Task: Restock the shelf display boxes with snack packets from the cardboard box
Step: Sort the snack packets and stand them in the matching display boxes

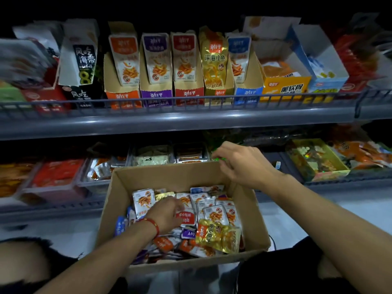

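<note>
The left hand (169, 215) digs into the box (252, 211), fingers curled on a red packet (186, 218) at centre. The right hand (239, 164) hovers at the box's 1 o'clock rim, fingers loosely curled, apparently empty. Best lift one flavour at a time, matching the red display box (187, 66) at 12 o'clock.

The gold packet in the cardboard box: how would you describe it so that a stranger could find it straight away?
Start at the open cardboard box below the shelves. Look in its near right corner, where the gold packet lies on top of the heap. The packets around it are small and mostly white with red, orange or purple ends; this one is larger and shiny gold all over.
</note>
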`<move>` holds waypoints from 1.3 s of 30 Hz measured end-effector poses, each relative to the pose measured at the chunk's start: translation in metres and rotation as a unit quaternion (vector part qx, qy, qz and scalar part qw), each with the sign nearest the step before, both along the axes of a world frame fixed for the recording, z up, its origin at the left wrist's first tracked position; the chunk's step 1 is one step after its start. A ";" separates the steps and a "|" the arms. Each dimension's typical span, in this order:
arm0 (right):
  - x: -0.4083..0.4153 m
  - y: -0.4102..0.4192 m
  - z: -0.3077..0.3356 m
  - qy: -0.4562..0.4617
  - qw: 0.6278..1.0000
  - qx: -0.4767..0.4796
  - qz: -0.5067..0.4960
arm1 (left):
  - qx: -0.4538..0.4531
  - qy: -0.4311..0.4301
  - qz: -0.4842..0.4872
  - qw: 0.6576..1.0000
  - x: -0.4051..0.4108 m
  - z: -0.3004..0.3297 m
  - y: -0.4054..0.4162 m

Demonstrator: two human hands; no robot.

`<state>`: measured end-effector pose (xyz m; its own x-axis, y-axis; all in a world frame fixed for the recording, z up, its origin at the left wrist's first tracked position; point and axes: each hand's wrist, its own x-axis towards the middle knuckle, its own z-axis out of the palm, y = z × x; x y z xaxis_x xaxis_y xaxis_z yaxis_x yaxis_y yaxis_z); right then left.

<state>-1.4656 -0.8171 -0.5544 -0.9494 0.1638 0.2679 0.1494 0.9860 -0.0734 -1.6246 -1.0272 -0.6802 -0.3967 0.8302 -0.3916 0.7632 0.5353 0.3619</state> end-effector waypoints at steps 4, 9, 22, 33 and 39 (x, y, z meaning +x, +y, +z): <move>-0.004 0.000 -0.002 0.014 0.999 -0.036 0.006 | -0.050 0.059 -0.144 0.987 -0.003 -0.015 0.003; -0.002 0.002 -0.010 0.010 0.998 -0.063 0.017 | -0.026 0.056 -0.165 0.984 -0.007 -0.004 0.011; -0.020 -0.023 -0.027 -0.151 0.838 -0.522 -0.049 | 0.328 -0.281 0.062 0.900 -0.007 0.130 0.011; -0.025 -0.052 -0.002 0.111 0.677 -0.718 -0.121 | 0.293 -0.630 0.327 0.641 0.007 0.135 0.008; -0.026 -0.047 0.019 0.151 0.718 -0.667 -0.130 | 0.363 -0.470 0.301 0.746 0.025 0.141 0.013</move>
<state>-1.4916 -0.8636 -0.5358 -0.7722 0.6267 -0.1048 0.0949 -0.0492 -0.9943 -1.5997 -1.0145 -0.5395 -0.6162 0.7416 -0.2653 -0.3101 0.0811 0.9472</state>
